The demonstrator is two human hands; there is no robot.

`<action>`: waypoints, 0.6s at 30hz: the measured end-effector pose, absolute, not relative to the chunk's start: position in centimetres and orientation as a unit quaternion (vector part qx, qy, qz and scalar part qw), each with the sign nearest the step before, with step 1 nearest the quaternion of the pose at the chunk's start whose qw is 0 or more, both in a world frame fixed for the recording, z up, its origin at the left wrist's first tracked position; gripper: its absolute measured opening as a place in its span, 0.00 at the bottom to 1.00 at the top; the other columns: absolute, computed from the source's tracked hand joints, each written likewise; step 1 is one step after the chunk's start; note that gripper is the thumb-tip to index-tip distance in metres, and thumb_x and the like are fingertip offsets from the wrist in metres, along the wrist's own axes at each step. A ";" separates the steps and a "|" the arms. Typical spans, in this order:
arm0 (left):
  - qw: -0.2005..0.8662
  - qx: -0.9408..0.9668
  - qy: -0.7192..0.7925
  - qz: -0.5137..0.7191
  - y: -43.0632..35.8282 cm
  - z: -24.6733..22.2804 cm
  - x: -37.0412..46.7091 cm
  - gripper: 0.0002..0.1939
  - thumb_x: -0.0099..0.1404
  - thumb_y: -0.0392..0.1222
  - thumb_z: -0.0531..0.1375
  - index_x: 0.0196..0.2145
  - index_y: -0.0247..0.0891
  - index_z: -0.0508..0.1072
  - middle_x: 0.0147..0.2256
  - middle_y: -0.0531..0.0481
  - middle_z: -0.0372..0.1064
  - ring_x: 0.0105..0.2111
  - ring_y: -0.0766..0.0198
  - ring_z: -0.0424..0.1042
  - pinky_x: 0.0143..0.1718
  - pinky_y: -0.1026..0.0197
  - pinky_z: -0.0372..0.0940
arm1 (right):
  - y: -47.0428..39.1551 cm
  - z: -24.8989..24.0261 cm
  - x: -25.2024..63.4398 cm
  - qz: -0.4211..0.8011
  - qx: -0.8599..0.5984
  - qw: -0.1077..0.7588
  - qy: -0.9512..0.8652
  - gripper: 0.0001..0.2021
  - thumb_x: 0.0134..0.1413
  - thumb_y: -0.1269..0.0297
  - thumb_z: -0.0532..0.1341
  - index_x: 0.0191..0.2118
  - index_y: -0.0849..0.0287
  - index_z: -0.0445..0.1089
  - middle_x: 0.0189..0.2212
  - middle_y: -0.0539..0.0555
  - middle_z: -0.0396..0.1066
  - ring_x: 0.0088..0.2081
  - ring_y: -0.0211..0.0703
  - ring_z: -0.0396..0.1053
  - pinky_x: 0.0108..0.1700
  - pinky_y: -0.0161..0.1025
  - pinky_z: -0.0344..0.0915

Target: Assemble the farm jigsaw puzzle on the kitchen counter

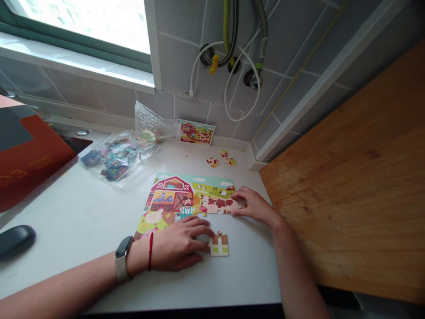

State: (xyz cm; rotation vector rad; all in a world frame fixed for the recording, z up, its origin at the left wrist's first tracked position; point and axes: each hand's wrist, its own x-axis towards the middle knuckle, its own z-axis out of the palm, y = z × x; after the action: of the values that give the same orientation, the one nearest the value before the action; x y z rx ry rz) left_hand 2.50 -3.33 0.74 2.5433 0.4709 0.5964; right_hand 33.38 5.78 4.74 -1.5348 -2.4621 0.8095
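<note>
A partly joined farm jigsaw puzzle (pixel 173 195) lies flat on the white counter, showing a red barn, a farmer, a hen and a spotted cow. At its right edge, my right hand (pixel 249 204) pinches the puzzle piece (pixel 235 206) with the cow's rear between thumb and fingers. My left hand (pixel 181 243), with a watch and a red string at the wrist, rests over the puzzle's lower part, fingers stretched out and apart. Its fingertips reach a loose fence piece (pixel 219 245), brown, white and green. The puzzle's lower section is partly hidden under that hand.
Several loose pieces (pixel 222 158) lie behind the puzzle. A picture card (pixel 195 132) leans against the tiled wall. Clear bags of pieces (pixel 116 155) sit at the back left, near an orange box (pixel 33 155) and a black mouse (pixel 16 242). A wooden panel (pixel 358 177) bounds the right.
</note>
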 end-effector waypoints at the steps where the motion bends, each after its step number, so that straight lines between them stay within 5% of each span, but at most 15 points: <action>1: 0.240 0.931 0.172 0.216 -3.3 0.8 2.5 0.13 0.72 0.40 0.62 0.52 0.44 0.77 0.59 0.46 0.72 0.61 0.49 0.68 0.66 0.47 0.62 | 5.8 4.7 33.4 0.270 -0.509 0.064 -0.815 0.20 0.45 0.60 0.78 0.45 0.54 0.79 0.44 0.54 0.75 0.44 0.50 0.74 0.47 0.43 0.69; 6: 0.231 0.934 0.173 0.212 -3.3 0.7 2.4 0.11 0.73 0.41 0.62 0.52 0.44 0.77 0.59 0.46 0.72 0.61 0.49 0.67 0.66 0.46 0.61 | 5.8 4.4 33.5 0.272 -0.515 0.080 -0.809 0.25 0.43 0.60 0.79 0.49 0.54 0.78 0.45 0.55 0.75 0.46 0.51 0.74 0.50 0.45 0.69; 10: 0.232 0.933 0.169 0.217 -3.4 0.4 2.4 0.11 0.73 0.41 0.61 0.52 0.43 0.77 0.60 0.45 0.71 0.61 0.49 0.67 0.65 0.47 0.62 | 5.7 4.5 33.2 0.275 -0.535 0.109 -0.792 0.17 0.43 0.60 0.77 0.40 0.56 0.76 0.40 0.53 0.75 0.42 0.49 0.73 0.46 0.44 0.69; 14: 0.225 0.932 0.170 0.229 -3.4 0.1 2.4 0.11 0.73 0.40 0.62 0.51 0.43 0.77 0.60 0.45 0.71 0.61 0.50 0.68 0.65 0.47 0.62 | 5.5 4.5 33.2 0.366 -0.568 0.164 -0.719 0.15 0.48 0.53 0.74 0.34 0.56 0.72 0.31 0.50 0.73 0.29 0.42 0.69 0.28 0.37 0.67; 18: 0.217 0.932 0.166 0.239 -3.3 -0.1 2.5 0.10 0.72 0.40 0.63 0.50 0.42 0.77 0.59 0.44 0.72 0.61 0.49 0.68 0.65 0.47 0.63 | 5.7 4.5 33.1 0.464 -0.575 0.247 -0.627 0.24 0.48 0.46 0.73 0.46 0.57 0.76 0.28 0.47 0.70 0.20 0.34 0.62 0.16 0.32 0.58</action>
State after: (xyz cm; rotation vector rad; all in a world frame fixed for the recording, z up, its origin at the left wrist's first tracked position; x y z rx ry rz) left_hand 2.50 -3.34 -0.07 2.5812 0.4597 0.6619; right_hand 33.14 5.72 4.47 -1.5680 -1.7085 1.2660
